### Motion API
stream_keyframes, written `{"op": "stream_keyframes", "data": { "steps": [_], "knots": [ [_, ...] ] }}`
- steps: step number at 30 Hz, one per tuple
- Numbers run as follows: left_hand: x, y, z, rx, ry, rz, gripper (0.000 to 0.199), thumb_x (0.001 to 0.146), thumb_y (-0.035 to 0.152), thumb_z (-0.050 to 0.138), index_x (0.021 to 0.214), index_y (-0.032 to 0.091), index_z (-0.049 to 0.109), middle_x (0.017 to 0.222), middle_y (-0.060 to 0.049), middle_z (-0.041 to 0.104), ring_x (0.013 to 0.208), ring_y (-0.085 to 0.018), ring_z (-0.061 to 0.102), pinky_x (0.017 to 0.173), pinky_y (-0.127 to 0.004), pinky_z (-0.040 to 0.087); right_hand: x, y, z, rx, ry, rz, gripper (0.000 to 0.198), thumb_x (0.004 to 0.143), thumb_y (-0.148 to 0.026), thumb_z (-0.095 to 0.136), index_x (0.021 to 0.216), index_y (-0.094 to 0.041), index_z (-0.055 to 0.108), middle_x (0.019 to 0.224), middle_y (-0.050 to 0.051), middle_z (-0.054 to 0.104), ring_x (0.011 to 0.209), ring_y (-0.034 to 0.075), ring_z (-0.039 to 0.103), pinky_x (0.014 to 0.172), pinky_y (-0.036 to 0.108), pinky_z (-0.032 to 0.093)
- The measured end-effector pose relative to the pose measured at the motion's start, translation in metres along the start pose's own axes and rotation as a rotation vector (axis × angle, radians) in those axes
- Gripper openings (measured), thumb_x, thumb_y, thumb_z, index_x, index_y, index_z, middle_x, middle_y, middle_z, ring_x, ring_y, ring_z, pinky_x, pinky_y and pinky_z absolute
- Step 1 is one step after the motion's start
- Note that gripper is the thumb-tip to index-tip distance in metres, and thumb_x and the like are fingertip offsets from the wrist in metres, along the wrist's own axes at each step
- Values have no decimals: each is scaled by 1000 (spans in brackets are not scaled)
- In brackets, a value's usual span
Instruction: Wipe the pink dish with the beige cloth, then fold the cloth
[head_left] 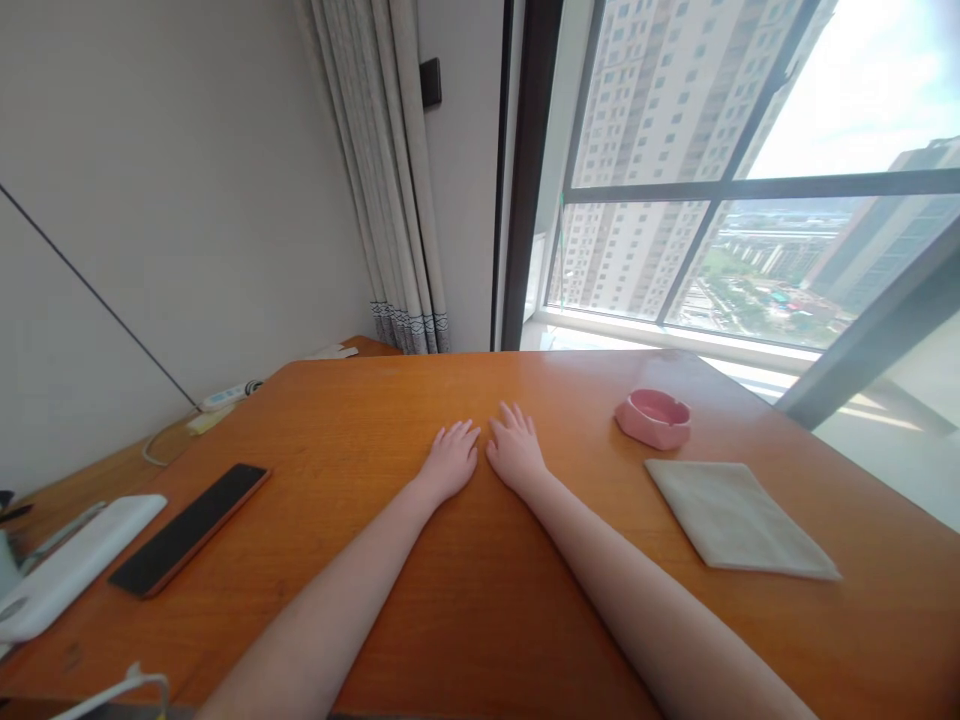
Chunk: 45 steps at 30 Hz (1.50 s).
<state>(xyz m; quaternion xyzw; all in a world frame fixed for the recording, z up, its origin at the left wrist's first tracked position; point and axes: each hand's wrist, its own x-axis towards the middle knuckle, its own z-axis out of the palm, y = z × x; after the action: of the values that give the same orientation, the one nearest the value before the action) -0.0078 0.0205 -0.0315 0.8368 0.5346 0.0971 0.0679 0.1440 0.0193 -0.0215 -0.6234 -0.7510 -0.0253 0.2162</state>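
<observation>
- At the far left, a long white object (79,570) lies near the edge of the surface (352,420), slanting away.
- Just beside it, apart from both hands, a flat black-topped slab (191,530) with an orange-brown edge lies on the surface at a similar slant.
- Behind these, a white power strip (225,396) sits near the wall.
- Further right, beyond the surface, a pale curtain (397,180) hangs with a dark patterned band near its hem.
- The left hand (450,462) rests palm down on the surface near the middle; its grip is loose and flat, fingers slightly spread, with hold of nothing.
- Just beside it, the right hand (515,447) lies likewise, its grip flat, fingers apart, holding nothing.
- Well right of that hand, a pink faceted dish (637,425) stands upright.
- Nearer the viewer, just beside the dish, lies a folded greyish cloth (742,515).
- Behind, a window (637,192) shows tall buildings.
</observation>
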Motion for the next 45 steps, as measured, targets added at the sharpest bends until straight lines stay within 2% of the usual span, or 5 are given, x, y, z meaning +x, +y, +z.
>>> {"op": "stream_keyframes", "data": {
  "steps": [5,11,24,28,45],
  "knots": [
    [0,0,-1,-5,-9,1,48,91,27,31,137,18,41,150,-9,34,139,-23,28,114,-46,19,-2,88,-52,-214,351,367,54,82,-24,47,135,-15,40,153,16,19,140,36,7,105,64,13],
    [0,0,-1,-30,13,2,48,91,26,32,136,17,43,148,-10,36,138,-24,29,114,-47,20,-27,162,-69,-235,132,735,41,88,-41,40,106,-12,63,119,20,55,122,36,38,97,60,30],
    [-4,-4,-16,-196,327,209,69,78,36,64,139,23,34,155,-12,15,144,-30,7,113,-55,15,-8,41,-29,46,-11,-193,18,85,-33,57,80,-17,62,87,8,63,95,24,53,92,38,42],
    [-6,2,-30,-202,266,402,29,81,37,61,103,19,61,142,-12,42,143,-27,13,114,-51,21,-16,17,-25,157,-8,-426,16,84,-33,60,86,-18,63,93,7,62,99,23,53,103,43,35],
    [-45,-154,-54,120,527,-430,36,72,42,62,93,13,63,119,-15,50,121,-34,32,108,-47,24,-23,29,-20,241,-31,-158,43,88,-32,45,128,-16,49,146,14,33,139,26,24,112,45,27]
  ]
}}
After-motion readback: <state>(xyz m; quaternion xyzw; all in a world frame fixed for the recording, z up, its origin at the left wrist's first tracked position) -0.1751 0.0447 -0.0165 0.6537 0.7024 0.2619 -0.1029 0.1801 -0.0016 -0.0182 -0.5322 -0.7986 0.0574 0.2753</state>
